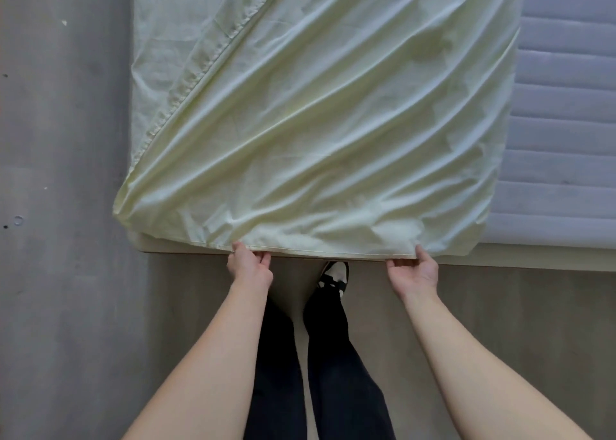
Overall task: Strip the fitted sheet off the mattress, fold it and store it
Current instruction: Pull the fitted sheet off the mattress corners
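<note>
A pale green fitted sheet (316,122) lies folded over on the mattress (566,139), creased in long diagonal folds, with its elastic hem running up the left side. The sheet's near edge hangs at the foot of the bed. My left hand (248,266) pinches that edge at its left part. My right hand (415,269) grips the same edge further right, thumb on top. The quilted grey-white mattress surface lies bare on the right.
A grey wall (60,173) stands close along the bed's left side. The light bed base (533,258) runs along the near edge. My dark-trousered legs and a sandalled foot (333,274) stand on the beige floor right at the bed.
</note>
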